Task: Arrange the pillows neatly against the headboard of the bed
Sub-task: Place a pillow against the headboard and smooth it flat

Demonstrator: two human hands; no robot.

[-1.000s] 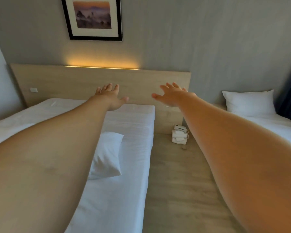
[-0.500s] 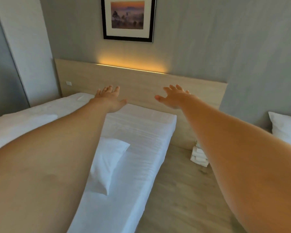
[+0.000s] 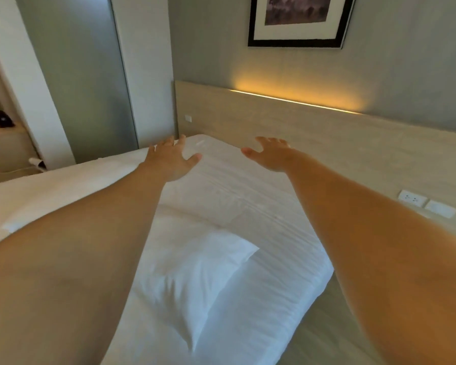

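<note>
Grey wall and a lit headboard [image 3: 287, 122] back the bed [image 3: 248, 196]. Both grips are spread and empty: left hand [image 3: 173, 160] and right hand [image 3: 270, 155] hover near its head. One pillow [image 3: 192, 283] lies mid-mattress below my arms. I'd take it by both ends and set it square against the board.

Pillow [image 3: 195, 283] lying near on bed [image 3: 248, 206], well short of far headboard [image 3: 313, 138]; framed picture [image 3: 298, 19] above headboard, sockets [image 3: 412, 198] right.
</note>
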